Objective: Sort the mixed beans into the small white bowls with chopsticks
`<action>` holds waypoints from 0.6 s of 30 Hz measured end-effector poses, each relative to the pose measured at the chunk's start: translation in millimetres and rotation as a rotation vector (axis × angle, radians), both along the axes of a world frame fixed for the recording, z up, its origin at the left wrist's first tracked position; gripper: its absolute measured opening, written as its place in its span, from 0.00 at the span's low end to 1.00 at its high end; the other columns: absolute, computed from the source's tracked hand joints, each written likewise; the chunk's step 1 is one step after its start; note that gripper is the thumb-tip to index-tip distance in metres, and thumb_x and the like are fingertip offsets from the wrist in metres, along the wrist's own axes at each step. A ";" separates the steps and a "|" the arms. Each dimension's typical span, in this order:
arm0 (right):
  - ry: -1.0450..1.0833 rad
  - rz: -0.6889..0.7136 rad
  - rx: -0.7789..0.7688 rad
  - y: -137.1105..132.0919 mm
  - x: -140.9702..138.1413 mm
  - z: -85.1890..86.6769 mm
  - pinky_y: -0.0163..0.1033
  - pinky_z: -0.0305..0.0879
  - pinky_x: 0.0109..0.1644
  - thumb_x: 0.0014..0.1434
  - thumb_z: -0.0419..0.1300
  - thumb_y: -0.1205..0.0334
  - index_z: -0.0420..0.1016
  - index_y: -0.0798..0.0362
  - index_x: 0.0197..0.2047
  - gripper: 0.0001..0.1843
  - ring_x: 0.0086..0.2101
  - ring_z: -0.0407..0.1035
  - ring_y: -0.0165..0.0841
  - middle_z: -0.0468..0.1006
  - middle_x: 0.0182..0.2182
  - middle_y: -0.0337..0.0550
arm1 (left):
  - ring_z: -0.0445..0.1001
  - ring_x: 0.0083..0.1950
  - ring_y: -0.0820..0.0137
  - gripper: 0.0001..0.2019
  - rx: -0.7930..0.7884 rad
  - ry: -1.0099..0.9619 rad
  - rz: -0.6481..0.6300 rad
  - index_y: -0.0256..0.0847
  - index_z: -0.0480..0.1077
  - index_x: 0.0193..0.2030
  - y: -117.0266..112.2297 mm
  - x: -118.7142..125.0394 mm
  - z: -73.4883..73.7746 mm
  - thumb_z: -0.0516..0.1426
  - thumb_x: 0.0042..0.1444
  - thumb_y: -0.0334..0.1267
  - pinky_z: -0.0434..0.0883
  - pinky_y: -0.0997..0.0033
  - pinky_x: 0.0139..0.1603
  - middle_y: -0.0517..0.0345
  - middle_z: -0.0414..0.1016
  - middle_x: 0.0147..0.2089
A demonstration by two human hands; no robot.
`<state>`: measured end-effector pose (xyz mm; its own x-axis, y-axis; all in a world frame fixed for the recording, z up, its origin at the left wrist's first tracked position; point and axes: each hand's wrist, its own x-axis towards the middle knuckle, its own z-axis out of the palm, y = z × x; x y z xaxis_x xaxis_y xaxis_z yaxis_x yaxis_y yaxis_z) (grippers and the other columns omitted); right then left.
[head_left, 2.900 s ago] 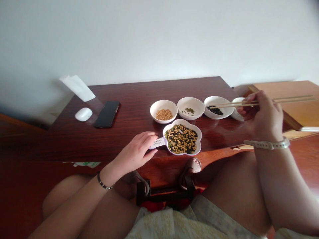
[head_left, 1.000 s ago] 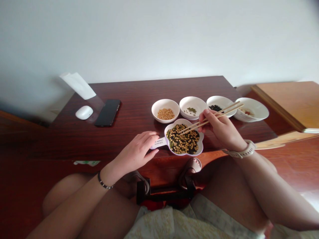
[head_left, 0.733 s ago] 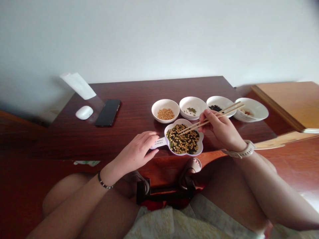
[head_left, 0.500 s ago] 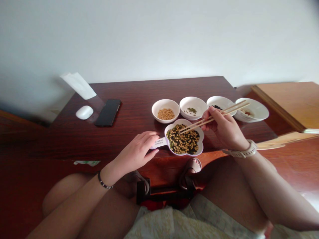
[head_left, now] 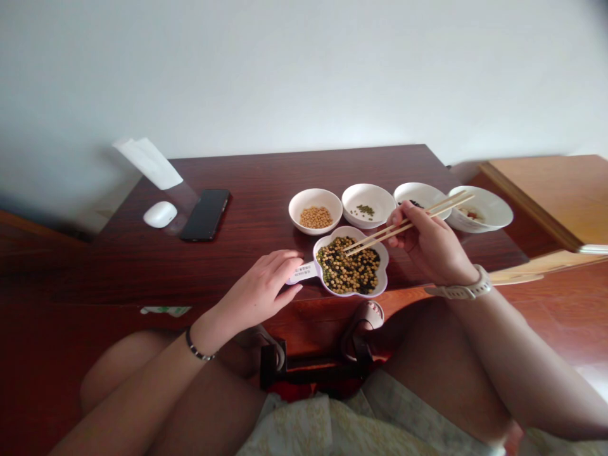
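My left hand (head_left: 268, 282) is closed round the handle of a flower-shaped white bowl (head_left: 384, 278) with a lilac outside. Mixed yellow, black and green beans (head_left: 349, 269) fill its bottom. In my right hand (head_left: 430, 244) is a pair of wooden chopsticks (head_left: 403, 228), their tips down among the mixed beans. Whether the tips grip a bean is too small to tell. Behind stand a white bowl of yellow soybeans (head_left: 316, 218), one with a few green beans (head_left: 365, 209), one with dark beans (head_left: 411, 204) partly hidden by my right hand, and a white bowl (head_left: 498, 212) with reddish and pale bits.
A black phone (head_left: 206, 215), a white computer mouse (head_left: 160, 215) and a white tissue pack (head_left: 149, 163) are at the left of the dark wooden table (head_left: 266, 174). The wall rises behind it. A lighter wooden cabinet (head_left: 546, 190) stands to the right.
My right hand and the chopsticks have shifted slightly to the right, tips still in the mixed beans. My left hand and the bowls stay about where they were.
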<state>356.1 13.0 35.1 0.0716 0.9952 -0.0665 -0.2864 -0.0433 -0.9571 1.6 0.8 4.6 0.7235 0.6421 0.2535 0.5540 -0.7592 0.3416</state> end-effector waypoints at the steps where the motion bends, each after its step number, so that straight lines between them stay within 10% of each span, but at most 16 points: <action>1: -0.001 0.000 -0.001 0.0 -0.1 0.0 0.31 0.73 0.28 0.66 0.73 0.43 0.79 0.52 0.33 0.21 0.26 0.71 0.28 0.74 0.29 0.39 | 0.74 0.73 0.49 0.19 -0.001 -0.004 0.000 0.42 0.67 0.70 -0.1 0.1 0.1 0.60 0.75 0.36 0.74 0.39 0.75 0.41 0.74 0.71; 18: 0.040 0.005 -0.012 -0.5 0.1 0.1 0.31 0.75 0.29 0.67 0.74 0.45 0.80 0.52 0.32 0.20 0.27 0.72 0.29 0.74 0.28 0.40 | 0.75 0.72 0.47 0.19 0.038 0.003 -0.018 0.41 0.65 0.70 1.0 -0.8 -3.4 0.59 0.76 0.37 0.76 0.39 0.73 0.40 0.74 0.70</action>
<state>356.2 12.6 35.1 0.0639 0.9947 -0.0808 -0.3240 -0.0559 -0.9444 0.8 1.8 1.3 0.7359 0.6185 0.2755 0.5408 -0.7818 0.3105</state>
